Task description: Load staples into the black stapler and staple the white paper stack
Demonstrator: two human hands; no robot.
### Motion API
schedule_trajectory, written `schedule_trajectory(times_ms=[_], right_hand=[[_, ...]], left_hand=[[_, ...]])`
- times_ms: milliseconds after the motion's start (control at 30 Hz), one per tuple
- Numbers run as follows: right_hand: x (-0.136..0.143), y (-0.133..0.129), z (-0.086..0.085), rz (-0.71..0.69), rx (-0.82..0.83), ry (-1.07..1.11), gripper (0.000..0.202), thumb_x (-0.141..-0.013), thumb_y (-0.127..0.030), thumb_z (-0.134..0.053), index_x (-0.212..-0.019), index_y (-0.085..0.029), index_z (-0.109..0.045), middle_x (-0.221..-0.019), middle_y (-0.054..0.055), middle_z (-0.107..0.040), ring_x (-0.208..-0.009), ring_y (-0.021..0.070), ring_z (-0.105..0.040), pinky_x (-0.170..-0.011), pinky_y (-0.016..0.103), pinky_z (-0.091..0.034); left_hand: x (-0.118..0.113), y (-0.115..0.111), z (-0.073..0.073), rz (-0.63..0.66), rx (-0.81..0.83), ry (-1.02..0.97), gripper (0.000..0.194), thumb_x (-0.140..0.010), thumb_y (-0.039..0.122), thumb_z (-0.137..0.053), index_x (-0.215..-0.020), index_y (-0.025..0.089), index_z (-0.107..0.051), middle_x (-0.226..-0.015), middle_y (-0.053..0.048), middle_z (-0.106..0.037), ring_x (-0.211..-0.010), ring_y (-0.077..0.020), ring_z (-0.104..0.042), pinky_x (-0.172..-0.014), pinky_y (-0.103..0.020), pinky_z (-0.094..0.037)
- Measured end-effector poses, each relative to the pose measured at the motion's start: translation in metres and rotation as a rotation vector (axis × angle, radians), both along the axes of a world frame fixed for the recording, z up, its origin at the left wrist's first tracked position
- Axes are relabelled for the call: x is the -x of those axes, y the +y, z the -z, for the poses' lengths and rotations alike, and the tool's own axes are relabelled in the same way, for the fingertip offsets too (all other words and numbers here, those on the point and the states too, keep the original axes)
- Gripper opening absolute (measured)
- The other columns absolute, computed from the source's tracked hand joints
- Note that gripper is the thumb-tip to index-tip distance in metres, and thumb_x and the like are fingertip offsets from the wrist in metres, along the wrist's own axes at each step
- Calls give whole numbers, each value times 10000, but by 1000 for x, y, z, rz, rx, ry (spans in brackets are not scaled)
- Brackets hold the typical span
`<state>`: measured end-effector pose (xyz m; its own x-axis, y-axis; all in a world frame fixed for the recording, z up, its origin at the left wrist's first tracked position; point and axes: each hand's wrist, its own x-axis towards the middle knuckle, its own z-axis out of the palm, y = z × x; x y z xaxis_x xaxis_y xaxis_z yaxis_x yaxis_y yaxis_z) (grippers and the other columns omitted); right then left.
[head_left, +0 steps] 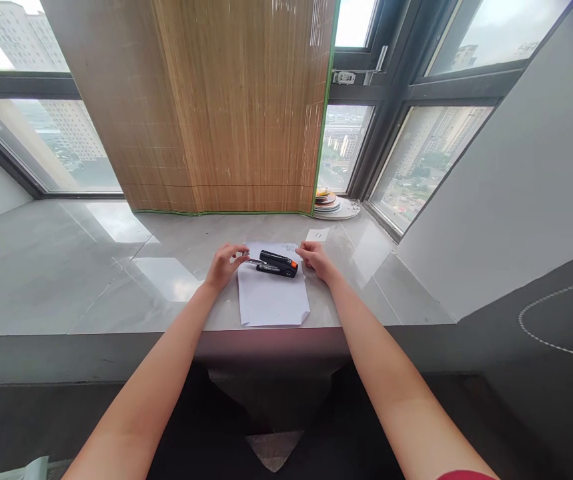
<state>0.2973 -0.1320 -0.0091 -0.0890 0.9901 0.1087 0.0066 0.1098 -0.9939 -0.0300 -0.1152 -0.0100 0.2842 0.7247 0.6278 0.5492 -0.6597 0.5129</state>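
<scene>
A black stapler with an orange part at its right end lies on a stack of white paper. A thin metal part sticks out from its left end. My left hand is closed on that metal part, at the paper's upper left. At the paper's upper right, beside some small handwriting, my right hand is closed with its fingertips at the paper's edge; what it holds, if anything, is too small to name. The paper's lower right corner curls up.
A small white card lies behind my right hand. Stacked plates stand in the back right corner of the grey stone ledge. A bamboo blind hangs down to the ledge before the windows. A white wall rises at the right.
</scene>
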Motion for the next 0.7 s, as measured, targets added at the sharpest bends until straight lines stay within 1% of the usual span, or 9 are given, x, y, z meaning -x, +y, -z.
schedule_trajectory(times_ms=[100,200,300,400,433,500,567,700], right_hand=[[1,0,1,10,-10,-35,471,-760,-440,-804,-636,-236,-398,-602,-63,-300,-527,90,-257,-518,288,-150],[4,-2,0,23,-44,-73,484,-787,-475,-791,-631,-236,-400,-591,-62,-306,-537,98,-262,-528,295,-172],[10,-8,-7,29,-155,-93,491,-870,-560,-723,-655,-234,-426,-621,-47,-349,-586,121,-311,-559,299,-250],[17,-13,-13,-27,-328,-192,407,-932,-593,-677,-787,-228,-572,-767,-10,-511,-720,157,-463,-664,306,-376],[20,-14,-14,-56,-382,-245,374,-929,-591,-695,-865,-230,-619,-848,5,-569,-786,172,-509,-710,311,-408],[24,-14,-12,-109,-456,-351,361,-904,-575,-746,-1004,-239,-656,-1005,35,-638,-910,202,-563,-774,323,-446],[28,-14,-8,-148,-484,-438,374,-892,-548,-769,-1073,-244,-648,-1094,57,-657,-992,228,-582,-799,334,-466],[30,-12,-3,-169,-487,-514,308,-910,-473,-742,-1083,-244,-628,-1110,66,-660,-1057,251,-591,-838,356,-484]], left_hand=[[-1,0,0,15,-6,73,118,-972,324,-754,-1052,265,-817,-1033,-42,-824,-947,-251,-639,-990,-430,-493],[-2,2,0,36,10,114,135,-988,292,-725,-1074,265,-826,-1084,-52,-816,-1014,-261,-644,-1024,-444,-479],[-3,6,1,63,45,136,156,-1000,293,-701,-1094,262,-821,-1125,-65,-797,-1069,-262,-651,-1049,-447,-473],[-4,11,5,116,96,182,168,-997,307,-689,-1093,254,-816,-1122,-70,-789,-1048,-261,-646,-1025,-444,-483],[-5,13,6,133,111,192,176,-995,311,-682,-1094,251,-815,-1119,-71,-788,-1039,-262,-641,-1012,-441,-488],[-5,15,7,158,134,203,198,-994,323,-663,-1097,249,-815,-1116,-73,-785,-1036,-267,-634,-994,-437,-498],[-5,16,6,168,155,202,220,-994,350,-651,-1099,250,-816,-1120,-75,-782,-1050,-270,-639,-992,-435,-505],[-5,14,3,165,202,173,254,-989,422,-653,-1080,254,-820,-1121,-72,-771,-1079,-271,-660,-994,-426,-520]])
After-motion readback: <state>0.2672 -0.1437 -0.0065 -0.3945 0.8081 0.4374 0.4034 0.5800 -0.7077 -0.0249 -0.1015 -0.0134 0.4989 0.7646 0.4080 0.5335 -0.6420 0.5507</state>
